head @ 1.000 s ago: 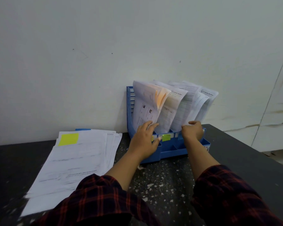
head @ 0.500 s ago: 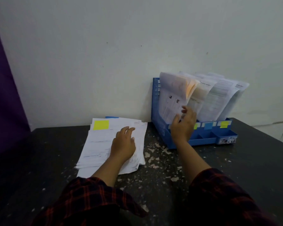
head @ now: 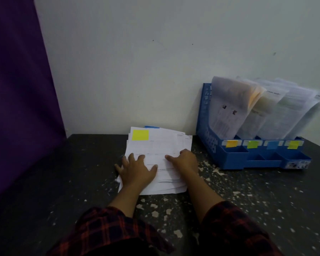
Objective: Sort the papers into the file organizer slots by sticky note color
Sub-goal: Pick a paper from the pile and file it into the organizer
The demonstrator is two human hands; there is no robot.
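Left grip (head: pixel 135 169) flat, right grip (head: pixel 186 159) on papers (head: pixel 166 145)

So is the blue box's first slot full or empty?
Not empty. The first slot of the blue box, above the orange tag, holds upright papers; how full, cannot tell.

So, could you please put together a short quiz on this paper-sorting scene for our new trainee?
1. True or false: both hands rest on the stack of papers.
2. Which colour is the sticky note on the stack's top sheet? A) pink B) yellow C) blue
3. Fill in: the front of the blue file organizer carries ____ coloured slot labels.

Key
1. True: the left hand lies flat with its fingers spread, and the right hand touches the stack's right side.
2. B.
3. Four: orange, green, blue and yellow, left to right.
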